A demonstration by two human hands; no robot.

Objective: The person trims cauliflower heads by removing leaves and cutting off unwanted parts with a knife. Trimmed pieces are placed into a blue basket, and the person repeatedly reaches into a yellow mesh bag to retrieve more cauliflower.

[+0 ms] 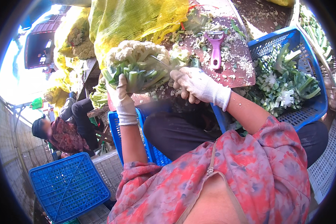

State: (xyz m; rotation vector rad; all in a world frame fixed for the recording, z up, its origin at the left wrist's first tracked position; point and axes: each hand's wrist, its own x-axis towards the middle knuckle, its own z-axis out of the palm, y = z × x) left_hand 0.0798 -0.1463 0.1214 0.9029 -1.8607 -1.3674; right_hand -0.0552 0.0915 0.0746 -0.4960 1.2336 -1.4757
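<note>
My left hand (120, 98), in a white knit glove, grips a cauliflower head (140, 56) by its leafy lower side, above the table's near edge. In my gloved right hand (189, 84) is a knife, its handle hidden in the closed fingers; the thin blade (158, 61) points up and left against the cauliflower's florets. A smaller cauliflower piece (179, 55) lies just beyond the right hand. A purple peeler (216, 50) rests on the reddish tabletop (240, 74) among white crumbs and leaf bits.
Yellow mesh sacks (134, 19) stand at the far side and left. A blue crate (323, 92) with cut leaves and stems is at right; another blue crate (113, 126) stands below the table. An overturned blue crate (70, 184) is lower left. A seated person (68, 134) is at left.
</note>
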